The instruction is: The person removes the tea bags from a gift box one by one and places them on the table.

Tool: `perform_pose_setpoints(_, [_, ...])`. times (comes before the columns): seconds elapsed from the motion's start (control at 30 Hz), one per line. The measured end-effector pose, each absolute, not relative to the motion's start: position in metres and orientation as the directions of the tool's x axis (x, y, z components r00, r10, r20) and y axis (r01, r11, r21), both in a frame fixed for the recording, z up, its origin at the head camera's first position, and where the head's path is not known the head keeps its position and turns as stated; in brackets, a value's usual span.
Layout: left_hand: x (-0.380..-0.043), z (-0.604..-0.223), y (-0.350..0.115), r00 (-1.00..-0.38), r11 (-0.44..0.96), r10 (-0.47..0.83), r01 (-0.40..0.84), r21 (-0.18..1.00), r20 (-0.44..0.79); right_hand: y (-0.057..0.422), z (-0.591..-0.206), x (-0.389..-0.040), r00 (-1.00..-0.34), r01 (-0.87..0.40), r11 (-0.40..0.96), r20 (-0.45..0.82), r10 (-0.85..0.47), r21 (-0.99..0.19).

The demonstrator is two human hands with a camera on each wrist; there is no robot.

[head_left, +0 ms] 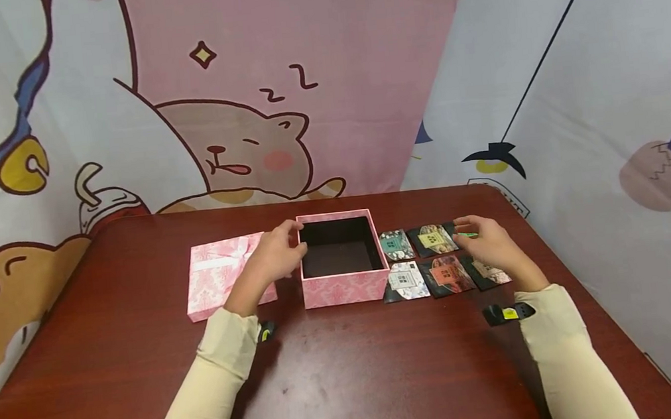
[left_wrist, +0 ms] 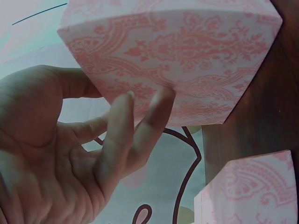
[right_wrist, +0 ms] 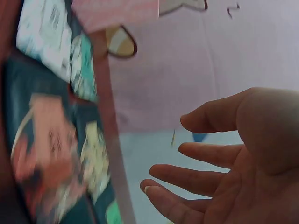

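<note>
Left hand (head_left: 276,254) rests w/ relaxed fingers (left_wrist: 140,126) on the left wall of the open pink box (head_left: 344,282), mid-table. Right hand (head_left: 491,246) hovers open, holding nothing, over the sachets (head_left: 436,260) just right of the box. Best to steady the box and pinch one sachet by its edge. Lid (head_left: 221,273) lies left; dark red table (head_left: 350,381), cartoon backdrop (head_left: 241,91) behind.

Even, bright light is filling the head view, casting soft shadows. Wide-angle distortion is bending edges. Right wrist view is blurring heavily.
</note>
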State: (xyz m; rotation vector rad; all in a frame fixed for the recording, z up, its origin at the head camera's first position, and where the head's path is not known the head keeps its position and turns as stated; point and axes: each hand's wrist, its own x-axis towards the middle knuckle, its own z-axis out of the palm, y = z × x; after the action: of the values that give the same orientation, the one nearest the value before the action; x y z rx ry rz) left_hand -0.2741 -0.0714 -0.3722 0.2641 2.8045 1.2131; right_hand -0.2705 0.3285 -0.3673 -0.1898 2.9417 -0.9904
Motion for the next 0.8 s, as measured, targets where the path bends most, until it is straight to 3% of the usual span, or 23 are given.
perform_pose_setpoints(0.27, [-0.275, -0.37, -0.069, -0.988, 0.815, 0.143, 0.151, 0.56, 0.058, 0.273, -0.353, -0.276, -0.97, -0.218, 0.759, 0.052, -0.237, -0.613])
perform_pose_setpoints(0.8, [-0.267, -0.37, -0.071, -0.986, 0.887, 0.086, 0.141, 0.439, 0.142, 0.19, -0.338, -0.275, -0.913, -0.374, 0.737, 0.084, -0.399, -0.564])
